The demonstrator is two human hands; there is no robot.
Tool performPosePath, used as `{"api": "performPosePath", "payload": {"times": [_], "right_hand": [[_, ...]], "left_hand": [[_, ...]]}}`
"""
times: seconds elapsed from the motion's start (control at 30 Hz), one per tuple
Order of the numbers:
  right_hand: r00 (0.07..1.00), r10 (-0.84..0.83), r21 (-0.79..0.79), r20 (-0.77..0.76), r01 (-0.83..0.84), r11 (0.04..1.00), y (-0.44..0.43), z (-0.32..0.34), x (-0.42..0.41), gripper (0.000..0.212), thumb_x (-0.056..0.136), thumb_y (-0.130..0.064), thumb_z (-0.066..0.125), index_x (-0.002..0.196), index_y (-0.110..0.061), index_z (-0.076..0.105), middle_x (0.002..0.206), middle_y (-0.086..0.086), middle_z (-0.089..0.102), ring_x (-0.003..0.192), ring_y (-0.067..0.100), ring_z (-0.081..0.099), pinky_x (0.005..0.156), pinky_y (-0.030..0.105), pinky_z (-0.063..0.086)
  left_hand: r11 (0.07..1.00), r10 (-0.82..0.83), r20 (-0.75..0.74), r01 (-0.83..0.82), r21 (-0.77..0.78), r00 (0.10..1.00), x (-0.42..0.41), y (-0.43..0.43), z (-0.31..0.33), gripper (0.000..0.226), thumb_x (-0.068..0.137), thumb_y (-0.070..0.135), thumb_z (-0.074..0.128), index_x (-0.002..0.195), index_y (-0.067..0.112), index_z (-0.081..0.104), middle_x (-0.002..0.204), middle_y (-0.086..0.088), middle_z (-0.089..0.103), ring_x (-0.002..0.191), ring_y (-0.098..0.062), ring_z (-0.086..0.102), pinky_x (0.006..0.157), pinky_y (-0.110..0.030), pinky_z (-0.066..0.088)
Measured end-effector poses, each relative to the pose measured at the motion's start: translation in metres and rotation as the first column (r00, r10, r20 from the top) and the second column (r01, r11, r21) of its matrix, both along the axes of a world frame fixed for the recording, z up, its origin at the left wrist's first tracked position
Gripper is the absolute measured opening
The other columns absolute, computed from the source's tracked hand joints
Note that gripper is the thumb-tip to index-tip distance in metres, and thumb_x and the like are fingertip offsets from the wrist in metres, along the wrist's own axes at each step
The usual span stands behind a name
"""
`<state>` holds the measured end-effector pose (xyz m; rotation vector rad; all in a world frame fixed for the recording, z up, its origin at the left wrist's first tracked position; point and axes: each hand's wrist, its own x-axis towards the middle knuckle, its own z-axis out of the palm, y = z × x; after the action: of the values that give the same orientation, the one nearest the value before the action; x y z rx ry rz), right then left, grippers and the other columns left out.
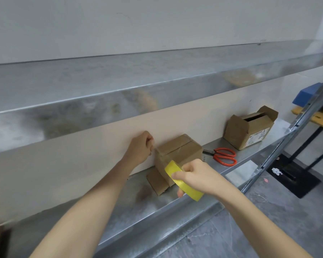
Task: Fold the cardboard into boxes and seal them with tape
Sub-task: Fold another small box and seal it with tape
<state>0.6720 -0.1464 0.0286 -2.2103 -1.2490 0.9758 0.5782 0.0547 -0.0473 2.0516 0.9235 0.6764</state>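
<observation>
My right grip (199,175) clasps the yellow tape roll (183,181) at the closed box (179,148), my left grip (142,146) curled beside it, hold unclear; the open box (250,127) at right bears an unreadable label.

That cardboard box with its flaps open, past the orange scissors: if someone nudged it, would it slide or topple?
Probably it would slide: the open box sits low and wide on the smooth metal shelf. Thin cardboard suggests it is light, though its inside is hidden. Its unsealed flaps would likely flex if gripped.
</observation>
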Motion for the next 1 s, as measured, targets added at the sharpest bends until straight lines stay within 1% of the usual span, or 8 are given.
{"api": "performPosePath", "payload": {"times": [0.1, 0.17, 0.23, 0.33, 0.43, 0.63, 0.8, 1.0], "right_hand": [[1.000, 0.013, 0.029, 0.019, -0.013, 0.999, -0.004, -0.003, 0.000, 0.042, 0.093, -0.048, 0.055, 0.063, -0.019, 0.050, 0.065, -0.003, 0.073, 0.051, -0.004, 0.055, 0.060, 0.023, 0.045], [1.000, 0.008, 0.048, 0.020, -0.009, 0.999, -0.004, -0.002, -0.004, 0.043, 0.094, -0.052, 0.052, 0.070, -0.016, 0.055, 0.064, -0.002, 0.073, 0.064, 0.002, 0.067, 0.074, 0.029, 0.054], [1.000, -0.004, 0.069, 0.020, 0.003, 0.998, -0.005, 0.001, -0.007, 0.046, 0.095, -0.054, 0.050, 0.076, -0.013, 0.059, 0.063, -0.001, 0.073, 0.067, 0.003, 0.069, 0.080, 0.032, 0.055], [0.996, -0.011, 0.074, 0.086, 0.005, 0.997, -0.006, 0.005, -0.009, 0.051, 0.095, -0.055, 0.047, 0.071, -0.012, 0.062, 0.059, -0.002, 0.071, 0.061, -0.003, 0.064, 0.080, 0.029, 0.054], [0.996, -0.009, 0.054, 0.085, 0.004, 0.999, -0.006, 0.006, -0.011, 0.054, 0.097, -0.053, 0.046, 0.065, -0.013, 0.061, 0.058, -0.001, 0.071, 0.062, 0.000, 0.065, 0.080, 0.026, 0.053], [0.998, -0.006, 0.044, 0.064, 0.004, 0.999, -0.005, -0.001, -0.015, 0.055, 0.097, -0.053, 0.044, 0.070, -0.009, 0.065, 0.061, 0.001, 0.072, 0.066, 0.003, 0.068, 0.078, 0.023, 0.053], [0.998, -0.007, 0.037, 0.060, 0.005, 0.999, -0.003, -0.006, -0.017, 0.052, 0.098, -0.054, 0.043, 0.078, -0.009, 0.060, 0.063, 0.001, 0.073, 0.066, 0.003, 0.068, 0.076, 0.023, 0.052], [0.998, -0.014, 0.032, 0.057, 0.012, 0.999, -0.002, -0.006, -0.014, 0.052, 0.099, -0.054, 0.042, 0.077, -0.010, 0.058, 0.064, 0.002, 0.073, 0.065, 0.001, 0.067, 0.061, 0.016, 0.042]], "left_hand": [[0.993, -0.001, -0.028, 0.004, 0.121, 1.000, -0.003, 0.000, -0.003, 0.024, 0.095, 0.002, 0.044, 0.078, 0.018, 0.047, 0.064, 0.004, 0.053, 0.060, -0.023, 0.056, 0.069, -0.046, 0.055], [0.976, 0.021, -0.028, -0.014, 0.218, 0.999, -0.003, -0.002, -0.007, 0.020, 0.094, 0.002, 0.045, 0.080, 0.016, 0.046, 0.064, 0.008, 0.050, 0.066, -0.026, 0.056, 0.071, -0.045, 0.052], [0.967, 0.044, -0.007, -0.041, 0.250, 0.999, -0.002, -0.004, -0.014, 0.018, 0.092, 0.002, 0.046, 0.081, 0.016, 0.046, 0.067, 0.006, 0.051, 0.070, -0.031, 0.057, 0.071, -0.046, 0.050], [0.965, 0.061, 0.018, -0.063, 0.256, 0.998, -0.003, -0.006, -0.020, 0.015, 0.091, 0.002, 0.046, 0.081, 0.013, 0.048, 0.070, 0.001, 0.054, 0.071, -0.034, 0.056, 0.070, -0.047, 0.049], [0.965, 0.077, 0.025, -0.081, 0.250, 0.997, -0.001, -0.008, -0.020, 0.013, 0.091, 0.001, 0.046, 0.080, 0.007, 0.048, 0.070, 0.001, 0.054, 0.069, -0.029, 0.053, 0.068, -0.044, 0.047], [0.963, 0.106, 0.008, -0.105, 0.248, 0.994, 0.000, -0.010, -0.022, 0.012, 0.091, 0.002, 0.049, 0.079, 0.005, 0.050, 0.067, 0.001, 0.055, 0.068, -0.025, 0.052, 0.068, -0.043, 0.045], [0.956, 0.078, 0.005, -0.077, 0.282, 0.997, 0.002, -0.010, -0.020, 0.012, 0.097, 0.011, 0.048, 0.087, 0.006, 0.053, 0.078, -0.010, 0.059, 0.075, -0.032, 0.055, 0.070, -0.045, 0.047], [0.941, 0.095, 0.000, -0.090, 0.327, 0.995, 0.004, -0.010, -0.025, 0.013, 0.097, 0.012, 0.046, 0.087, 0.005, 0.052, 0.077, -0.013, 0.059, 0.073, -0.033, 0.055, 0.068, -0.049, 0.047]]}}
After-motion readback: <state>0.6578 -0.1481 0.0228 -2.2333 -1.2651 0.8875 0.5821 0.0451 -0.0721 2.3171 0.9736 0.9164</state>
